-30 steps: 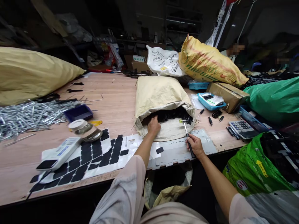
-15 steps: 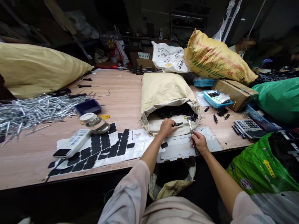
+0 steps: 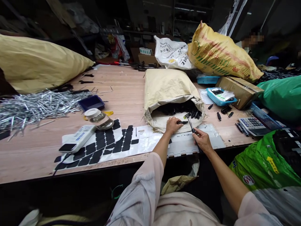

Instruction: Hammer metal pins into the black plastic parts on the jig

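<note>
My left hand (image 3: 173,126) is closed on a slim black part (image 3: 182,122), which points right across the mouth of a cream woven sack (image 3: 169,84). In my right hand (image 3: 203,140) is a small hammer (image 3: 190,124) with a metal shaft, a dark grip and a yellow-green face. Its head is just above the tip of the black part; whether they touch I cannot tell. Many dark parts (image 3: 172,109) lie inside the open sack. Under my hands is a light grey sheet (image 3: 184,144) at the table's front edge.
Left are a heap of metal rods (image 3: 42,105), a dark blue tray (image 3: 91,103), a lidded jar (image 3: 100,119), a white device (image 3: 78,138) and black stickers (image 3: 101,139). Right are a blue basket (image 3: 221,96), a carton (image 3: 242,89), a calculator (image 3: 254,125) and a green bag (image 3: 263,157).
The hammer has tilted left and its head has come closer to the black part in my left hand. The whole view has shifted slightly.
</note>
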Tool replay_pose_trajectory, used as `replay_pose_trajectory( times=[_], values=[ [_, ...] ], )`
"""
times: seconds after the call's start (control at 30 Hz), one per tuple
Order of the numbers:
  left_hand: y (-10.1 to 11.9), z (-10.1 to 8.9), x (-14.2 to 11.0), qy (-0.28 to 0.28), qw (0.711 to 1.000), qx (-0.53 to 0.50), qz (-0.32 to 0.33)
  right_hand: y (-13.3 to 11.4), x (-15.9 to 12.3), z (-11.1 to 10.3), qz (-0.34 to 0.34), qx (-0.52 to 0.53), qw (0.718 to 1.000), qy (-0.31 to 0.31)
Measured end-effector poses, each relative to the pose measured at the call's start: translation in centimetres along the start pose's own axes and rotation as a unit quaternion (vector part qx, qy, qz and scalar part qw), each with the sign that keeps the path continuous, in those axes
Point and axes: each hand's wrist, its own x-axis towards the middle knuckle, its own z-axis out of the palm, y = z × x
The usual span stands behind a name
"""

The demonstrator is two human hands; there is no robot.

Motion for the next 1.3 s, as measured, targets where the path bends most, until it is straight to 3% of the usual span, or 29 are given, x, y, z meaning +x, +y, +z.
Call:
replay_pose_trajectory(
  times=[0.17, 0.3, 0.53, 0.67, 1.1, 1.2, 1.3],
  values=[
    [0.0, 0.0, 0.1, -0.002, 1.000, -0.009, -0.004, -1.1, -0.7, -0.2, -0.030, -0.074, 0.997, 0.014],
    [0.0, 0.0, 0.1, 0.002, 1.000, -0.008, -0.002, -0.6, -1.0, 0.0, -0.007, -0.071, 0.997, 0.000],
    [-0.1, 0.2, 0.1, 0.006, 1.000, -0.024, -0.005, -0.4, -1.3, 0.7, -0.057, -0.080, 0.995, 0.023],
    [0.0, 0.1, 0.0, 0.008, 1.000, -0.017, -0.002, -1.0, -0.8, 0.5, -0.061, -0.102, 0.993, -0.019],
    [0.3, -0.2, 0.0, 0.009, 1.000, -0.012, 0.000, 1.8, 3.6, -0.2, 0.007, 0.109, 0.994, -0.004],
    [1.4, -1.2, -1.4, 0.053, 0.998, -0.020, 0.014, 1.6, 3.6, -0.2, 0.013, 0.120, 0.993, -0.005],
    [2.4, -2.4, -6.1, 0.071, 0.992, -0.032, 0.100, 1.4, 3.5, -0.2, 0.014, 0.117, 0.993, -0.004]
  ],
)
